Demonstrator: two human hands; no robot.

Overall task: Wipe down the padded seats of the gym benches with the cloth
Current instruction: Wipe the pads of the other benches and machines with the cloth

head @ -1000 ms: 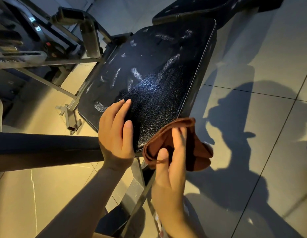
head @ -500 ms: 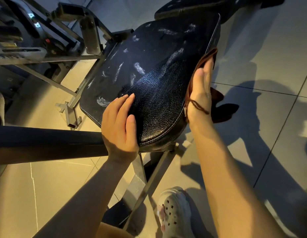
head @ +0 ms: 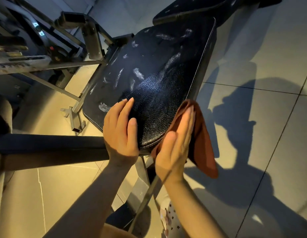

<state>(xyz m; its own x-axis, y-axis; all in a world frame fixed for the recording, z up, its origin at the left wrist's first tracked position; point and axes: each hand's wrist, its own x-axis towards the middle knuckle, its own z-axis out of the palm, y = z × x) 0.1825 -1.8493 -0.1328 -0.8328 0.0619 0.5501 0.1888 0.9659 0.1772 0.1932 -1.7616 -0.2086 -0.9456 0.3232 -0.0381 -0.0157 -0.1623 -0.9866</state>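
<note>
Both forearms are showing bare to the frame's lower edge; no sleeve is reaching into view. Left hand [head: 121,129] and right hand [head: 173,148] are wearing no gloves; nails are showing short and unpainted. A pale perforated clog-type shoe [head: 168,219], dotted with round holes, is showing on one foot. No markings are showing on either arm.

A tiled floor [head: 252,48] spreads under everything, grey on the right and lit warm yellow on the near left, with a person's dark shadow [head: 243,103] cast across the right tiles. On the far left stands a grey metal machine frame [head: 91,40] (its small labels too blurred to read). A white perforated shoe [head: 170,219] shows at the near edge.
</note>
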